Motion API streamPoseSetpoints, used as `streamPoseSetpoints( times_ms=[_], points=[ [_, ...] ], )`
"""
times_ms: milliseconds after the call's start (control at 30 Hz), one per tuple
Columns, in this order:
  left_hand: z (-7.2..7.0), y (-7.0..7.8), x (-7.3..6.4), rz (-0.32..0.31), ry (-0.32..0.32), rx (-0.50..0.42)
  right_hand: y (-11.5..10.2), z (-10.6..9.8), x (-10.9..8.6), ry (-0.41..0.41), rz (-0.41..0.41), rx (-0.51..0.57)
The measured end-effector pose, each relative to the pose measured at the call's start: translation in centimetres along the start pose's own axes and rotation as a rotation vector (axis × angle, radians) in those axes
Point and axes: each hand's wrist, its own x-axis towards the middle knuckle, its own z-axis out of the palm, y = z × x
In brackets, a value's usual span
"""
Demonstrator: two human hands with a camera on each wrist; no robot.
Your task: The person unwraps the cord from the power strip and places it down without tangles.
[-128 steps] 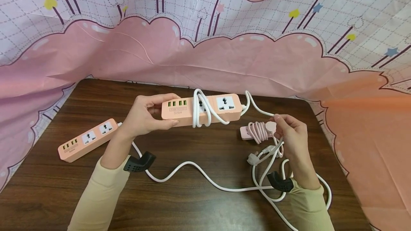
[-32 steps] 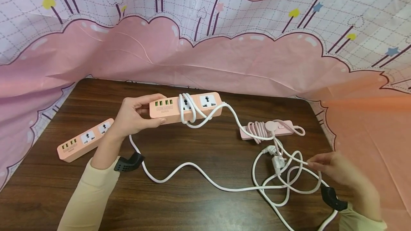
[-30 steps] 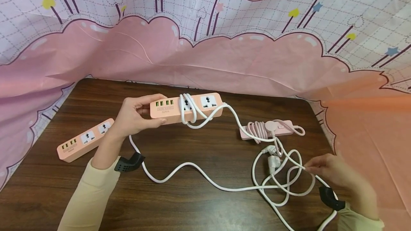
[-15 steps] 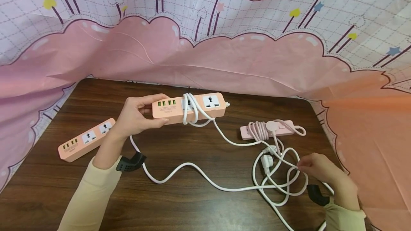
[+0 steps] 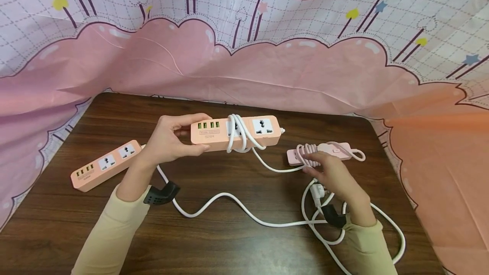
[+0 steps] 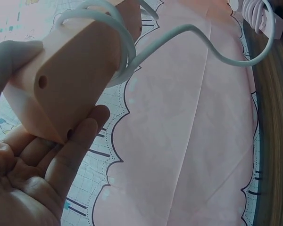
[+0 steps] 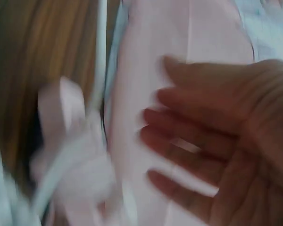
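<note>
A peach power strip (image 5: 210, 142) with sockets and USB ports is gripped at its left end by my left hand (image 5: 168, 139), thumb below and fingers behind. It hangs above the table with white cord (image 5: 240, 133) looped round its middle. From the loops the cord (image 5: 276, 170) runs right and down toward my right hand (image 5: 340, 177). That hand hovers over a smaller pink power strip (image 5: 292, 158), wrapped in its own cord. In the right wrist view, its fingers (image 7: 179, 127) are spread and relaxed, with nothing between them.
A second peach power strip (image 5: 91, 176) lies on the brown table (image 5: 214, 249) at left, its white cord (image 5: 229, 195) snaking across to the right. White plug (image 5: 317, 192) and tangled cords lie below the right hand. A patterned pink cloth (image 5: 267, 71) hangs behind.
My right hand pinched the cord and drew it right and down; now it has let go and moved up-left over the pink strip. The held strip shifted left, then back right.
</note>
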Motion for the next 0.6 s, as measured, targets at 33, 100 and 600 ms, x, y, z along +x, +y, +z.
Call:
streamPoseSetpoints(
  times_ms=[33, 100, 600],
  points=[
    [0.0, 0.0, 0.0, -0.003, 0.000, -0.002, -0.7, 0.6, 0.7, 0.014, -0.036, 0.044],
    [0.1, 0.1, 0.0, -0.007, 0.001, -0.006, -2.0, 1.9, 2.0, 0.033, -0.105, 0.132],
    [0.0, -0.1, -0.2, -0.005, -0.005, -0.019, -6.2, 7.7, 7.1, 0.117, -0.325, 0.580]
  ],
)
